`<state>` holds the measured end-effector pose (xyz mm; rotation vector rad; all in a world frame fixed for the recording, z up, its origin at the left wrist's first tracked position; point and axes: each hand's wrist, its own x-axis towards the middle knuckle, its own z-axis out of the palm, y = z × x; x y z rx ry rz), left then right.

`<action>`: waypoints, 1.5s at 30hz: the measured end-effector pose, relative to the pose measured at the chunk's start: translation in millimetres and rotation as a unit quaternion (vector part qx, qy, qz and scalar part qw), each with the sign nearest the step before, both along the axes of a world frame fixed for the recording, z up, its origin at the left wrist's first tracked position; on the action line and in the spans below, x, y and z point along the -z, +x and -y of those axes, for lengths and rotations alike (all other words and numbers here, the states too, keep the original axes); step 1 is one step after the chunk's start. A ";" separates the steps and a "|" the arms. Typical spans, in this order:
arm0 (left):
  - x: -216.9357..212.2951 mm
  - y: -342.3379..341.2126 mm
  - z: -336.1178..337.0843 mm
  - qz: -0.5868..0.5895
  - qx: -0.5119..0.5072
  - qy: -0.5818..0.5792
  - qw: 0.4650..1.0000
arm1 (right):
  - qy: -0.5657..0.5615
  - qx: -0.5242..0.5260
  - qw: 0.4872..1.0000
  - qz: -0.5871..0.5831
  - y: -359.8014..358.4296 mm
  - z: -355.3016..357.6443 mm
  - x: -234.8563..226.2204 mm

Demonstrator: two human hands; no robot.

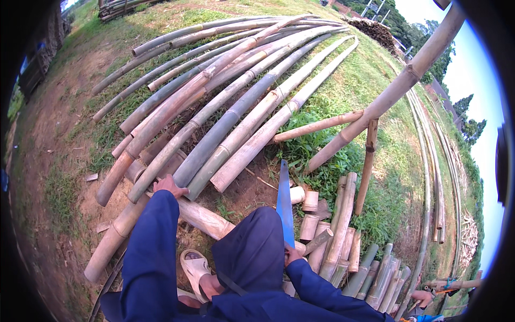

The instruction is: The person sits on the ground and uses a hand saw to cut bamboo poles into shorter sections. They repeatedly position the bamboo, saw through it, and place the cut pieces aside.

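My right hand (pixel 293 254) is closed round the lower end of a handsaw (pixel 284 198). Its long blue blade points up and away from me; the handle is mostly hidden by my fingers. My left hand (pixel 170 187) is on the near end of a dark grey-green bamboo pole (pixel 206 147), thumb and fingers bent about its cut end. A paler bamboo pole (pixel 177 142) lies just left of that hand. Beneath these ends, a thick bamboo log (pixel 206 217) runs crosswise. My dark-clothed knee (pixel 249 241) is between my arms, and the saw blade stands apart from the poles.
Several long bamboo poles (pixel 257 115) fan out ahead. Short cut bamboo pieces (pixel 343 231) are piled at the right. A slanted bamboo post (pixel 391 88) with braces rises beyond them. Another person's hand (pixel 424 297) shows at lower right. More poles (pixel 429 161) lie along the far right.
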<state>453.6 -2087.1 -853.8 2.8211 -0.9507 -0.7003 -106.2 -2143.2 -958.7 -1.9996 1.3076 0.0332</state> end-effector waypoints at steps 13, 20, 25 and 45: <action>-26.2 -2.8 -7.7 0.015 0.076 -0.066 0.995 | -0.231 -0.388 0.892 0.010 132.2 -52.8 -143.5; -55.9 11.8 -116.8 -0.085 0.042 -0.084 0.992 | -0.202 -0.511 0.835 -0.035 111.2 -63.8 -140.0; -23.8 59.8 -281.2 -0.177 0.039 -0.052 0.982 | -0.135 -0.536 0.828 0.095 96.6 -65.4 -142.8; -59.4 71.8 -355.4 0.023 -0.063 -0.035 0.997 | -0.295 -0.356 0.882 0.091 111.4 -49.6 -139.6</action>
